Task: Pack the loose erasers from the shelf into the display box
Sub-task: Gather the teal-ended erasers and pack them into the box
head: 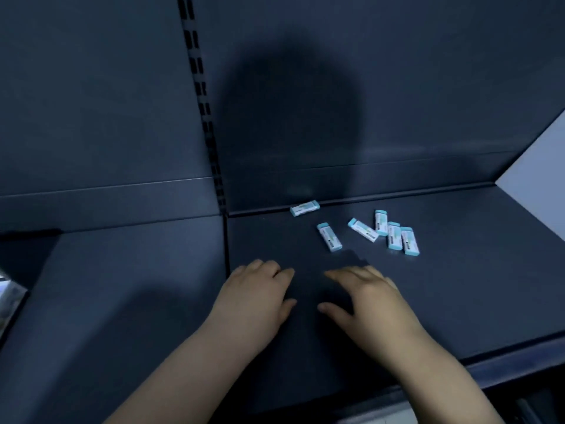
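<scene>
Several small white erasers with teal ends lie loose on the dark shelf (458, 286). One eraser (304, 208) lies against the back wall, another (329, 237) sits alone nearer me, and a cluster (394, 235) lies to the right. My left hand (260, 295) and my right hand (367, 298) rest palm down on the shelf, side by side, in front of the erasers. Both hold nothing. No display box is in view.
A slotted upright (201, 102) divides the dark back wall. A seam (227, 249) splits the shelf into two panels. A shiny packet (9, 295) pokes in at the left edge. The shelf's front lip (504, 362) runs at the lower right.
</scene>
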Motion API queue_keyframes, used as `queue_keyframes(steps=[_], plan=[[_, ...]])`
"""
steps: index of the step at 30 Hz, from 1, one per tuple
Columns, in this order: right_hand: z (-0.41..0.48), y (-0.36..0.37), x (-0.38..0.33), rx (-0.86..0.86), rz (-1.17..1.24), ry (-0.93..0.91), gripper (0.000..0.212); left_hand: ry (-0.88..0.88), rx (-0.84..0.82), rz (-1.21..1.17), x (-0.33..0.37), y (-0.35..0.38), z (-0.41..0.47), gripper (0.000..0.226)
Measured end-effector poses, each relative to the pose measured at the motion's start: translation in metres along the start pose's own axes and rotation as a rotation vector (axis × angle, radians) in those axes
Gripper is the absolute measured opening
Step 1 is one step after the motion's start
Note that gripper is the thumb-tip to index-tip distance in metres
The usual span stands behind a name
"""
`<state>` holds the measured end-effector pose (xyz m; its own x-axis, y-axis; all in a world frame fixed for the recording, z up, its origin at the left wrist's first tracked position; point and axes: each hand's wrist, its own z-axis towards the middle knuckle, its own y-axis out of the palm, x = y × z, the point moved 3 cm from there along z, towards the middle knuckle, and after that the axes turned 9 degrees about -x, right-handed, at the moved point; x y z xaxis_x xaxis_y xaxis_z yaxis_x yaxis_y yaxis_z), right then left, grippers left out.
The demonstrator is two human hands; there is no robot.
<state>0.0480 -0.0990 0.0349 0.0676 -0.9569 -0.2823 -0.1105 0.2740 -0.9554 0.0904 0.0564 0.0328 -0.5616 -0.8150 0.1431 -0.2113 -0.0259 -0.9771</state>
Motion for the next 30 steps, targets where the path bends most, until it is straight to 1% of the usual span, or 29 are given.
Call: queue_keyframes(steps=[4, 7, 12, 14, 17, 19, 21, 24, 27, 30], plan=[[0.008, -0.014, 0.041, -0.038, 0.002, -0.048, 0.054, -0.084, -0.004, 0.003, 0.026, 0.004, 0.021, 0.054], [0.013, -0.032, 0.084, -0.065, -0.013, -0.088, 0.056, -0.151, -0.012, -0.027, 0.057, 0.007, 0.041, 0.054], [0.026, -0.051, 0.166, -0.093, -0.033, -0.04, 0.056, -0.183, -0.001, -0.008, 0.109, 0.011, 0.078, 0.047], [0.035, -0.052, 0.189, -0.128, 0.001, -0.017, 0.064, -0.206, -0.004, -0.002, 0.124, 0.013, 0.089, 0.046], [0.051, -0.045, 0.209, -0.193, 0.04, -0.011, 0.083, -0.243, -0.011, -0.005, 0.141, 0.018, 0.098, 0.046], [0.062, -0.04, 0.211, -0.233, 0.098, -0.029, 0.088, -0.273, -0.006, -0.006, 0.144, 0.019, 0.1, 0.046], [0.069, -0.037, 0.214, -0.267, 0.139, -0.06, 0.083, -0.3, -0.002, -0.006, 0.147, 0.019, 0.103, 0.045], [0.071, -0.04, 0.22, -0.274, 0.173, -0.12, 0.068, -0.311, 0.0, -0.008, 0.147, 0.017, 0.106, 0.044], [0.064, -0.051, 0.226, -0.258, 0.382, -0.172, 0.056, -0.31, 0.004, -0.014, 0.145, 0.013, 0.108, 0.044], [0.054, -0.064, 0.229, -0.263, 0.524, -0.191, 0.056, -0.275, 0.029, -0.025, 0.143, 0.008, 0.116, 0.047]])
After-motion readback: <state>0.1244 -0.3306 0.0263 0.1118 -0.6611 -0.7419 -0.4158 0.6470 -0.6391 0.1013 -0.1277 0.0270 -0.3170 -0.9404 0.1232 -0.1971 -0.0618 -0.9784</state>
